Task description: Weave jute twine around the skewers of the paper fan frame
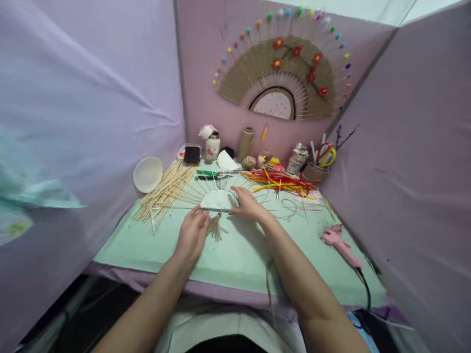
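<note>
Left hand (192, 231), right hand (249, 204) both half-curled, grasping opposite ends of pale half-disc (216, 200).

Free front cloth (235, 267); corded tool (344, 247) rightward

Half-disc (216, 200) looks matt; tassel (215, 228), rough fibre; loose sticks (165, 195), bare matt wood; bench cover (235, 260), cloth; glue gun (340, 244), plastic.
</note>
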`<state>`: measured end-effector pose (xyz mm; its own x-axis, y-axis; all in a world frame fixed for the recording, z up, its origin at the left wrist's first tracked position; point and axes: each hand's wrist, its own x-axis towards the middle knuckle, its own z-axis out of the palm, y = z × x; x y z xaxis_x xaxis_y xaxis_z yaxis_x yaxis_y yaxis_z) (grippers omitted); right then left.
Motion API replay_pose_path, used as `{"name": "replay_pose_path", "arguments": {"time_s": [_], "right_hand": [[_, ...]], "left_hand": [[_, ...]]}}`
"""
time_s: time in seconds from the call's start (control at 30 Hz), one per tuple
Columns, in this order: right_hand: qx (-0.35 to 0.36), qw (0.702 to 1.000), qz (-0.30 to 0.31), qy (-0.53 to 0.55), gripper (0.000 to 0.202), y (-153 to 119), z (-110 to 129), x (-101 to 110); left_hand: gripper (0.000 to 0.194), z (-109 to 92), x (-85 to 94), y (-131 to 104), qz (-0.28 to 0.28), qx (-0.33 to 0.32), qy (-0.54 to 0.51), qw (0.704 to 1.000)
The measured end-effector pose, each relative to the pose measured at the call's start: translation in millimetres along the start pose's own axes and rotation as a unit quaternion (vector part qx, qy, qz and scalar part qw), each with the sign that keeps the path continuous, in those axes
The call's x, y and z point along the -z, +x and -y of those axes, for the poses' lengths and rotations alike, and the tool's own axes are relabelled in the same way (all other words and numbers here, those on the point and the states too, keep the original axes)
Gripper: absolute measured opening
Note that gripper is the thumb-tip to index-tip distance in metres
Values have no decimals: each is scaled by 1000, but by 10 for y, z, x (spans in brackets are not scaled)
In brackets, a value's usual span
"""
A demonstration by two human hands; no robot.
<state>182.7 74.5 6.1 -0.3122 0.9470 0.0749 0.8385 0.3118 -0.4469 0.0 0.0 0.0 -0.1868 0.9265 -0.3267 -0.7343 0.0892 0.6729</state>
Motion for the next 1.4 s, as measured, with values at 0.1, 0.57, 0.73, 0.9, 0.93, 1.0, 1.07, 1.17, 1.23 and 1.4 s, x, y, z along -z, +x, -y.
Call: {"name": "replay_pose_path", "arguments": {"time_s": [0.1,0.57,0.73,0.9,0.93,1.0,1.07,1.17,1.23,1.4], "right_hand": [[0,1000,28,4,102,120,38,-66],[48,998,36,12,94,-237,5,293],[31,999,31,-17,91,-473,-37,574],[23,999,-11,-28,86,-681,-119,762],[24,999,-22,-28,85,-714,-140,788],[33,998,-52,-27,83,-756,-169,823],[42,994,-95,-24,82,-758,-164,831],[56,981,-185,-26,81,-686,-70,786],[65,966,-250,-36,82,-605,25,723],[72,924,-368,-78,78,-420,186,540]], "left_hand": [[27,4,-16,18,-3,10,-15,1000],[28,95,2,-305,7,99,-49,994],[28,137,-63,-466,52,168,-42,983],[29,169,-69,-519,70,188,6,980],[29,173,-67,-517,73,187,16,980],[30,168,-82,-493,86,179,35,979],[32,141,-154,-431,104,158,61,980],[37,62,-398,-258,143,73,99,982],[40,16,-619,-101,221,-1,89,971],[48,85,-1027,297,332,32,39,942]]}}
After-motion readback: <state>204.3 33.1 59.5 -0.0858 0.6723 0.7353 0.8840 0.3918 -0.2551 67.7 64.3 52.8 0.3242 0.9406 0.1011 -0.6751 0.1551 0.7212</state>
